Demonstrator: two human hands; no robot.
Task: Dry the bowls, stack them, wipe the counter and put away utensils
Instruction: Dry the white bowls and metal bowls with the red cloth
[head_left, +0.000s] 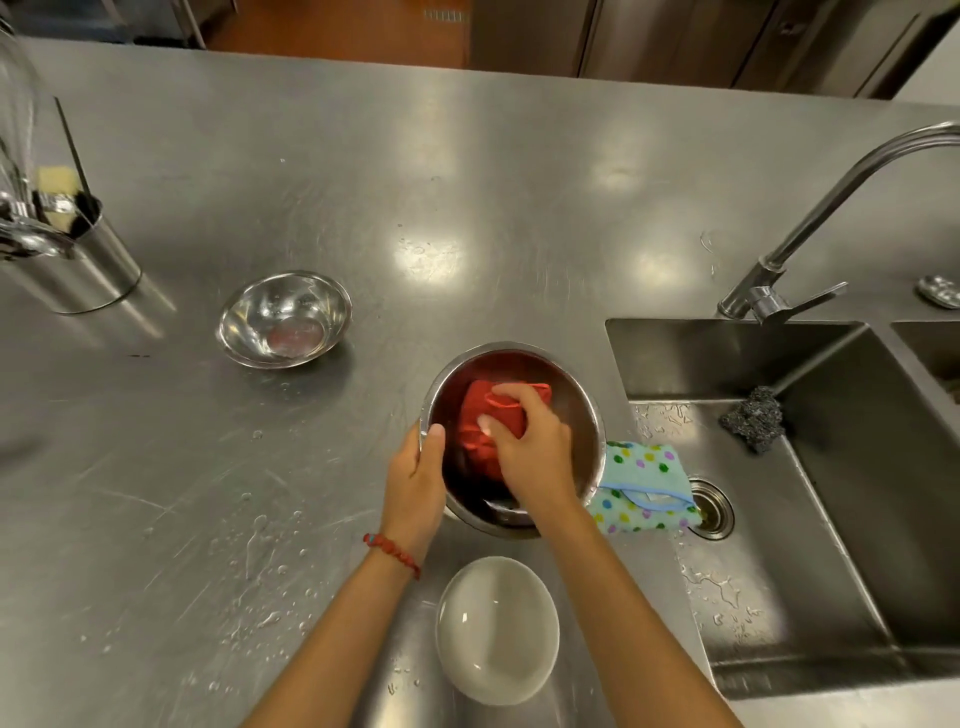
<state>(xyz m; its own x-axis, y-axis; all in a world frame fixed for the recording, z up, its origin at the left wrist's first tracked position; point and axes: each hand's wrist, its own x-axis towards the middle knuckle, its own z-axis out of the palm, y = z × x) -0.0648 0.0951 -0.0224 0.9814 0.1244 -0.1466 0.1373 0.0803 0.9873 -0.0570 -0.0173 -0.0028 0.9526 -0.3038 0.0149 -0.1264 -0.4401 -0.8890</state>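
- A large steel mixing bowl (514, 439) sits on a stainless surface (467, 208), just left of the sink (810, 493); it is the bowl being dried.
- The left hand (415, 483) grips the bowl's near-left rim, thumb curled inside, apparently to steady it against the rubbing.
- The right hand (524, 441) is inside the bowl, its fingers (501, 389) curled over a bunched red cloth (483, 421) and pressing it to the inner wall.
- A smaller steel bowl (284, 318) stands up and left of the large bowl, well apart.
- A white bowl (497, 630) waits just in front of the large bowl, unstacked.
- A dotted cloth (644, 488) drapes over the sink edge, touching the large bowl's right side.
- Water drops lie left of the large bowl, so wiping likely remains.
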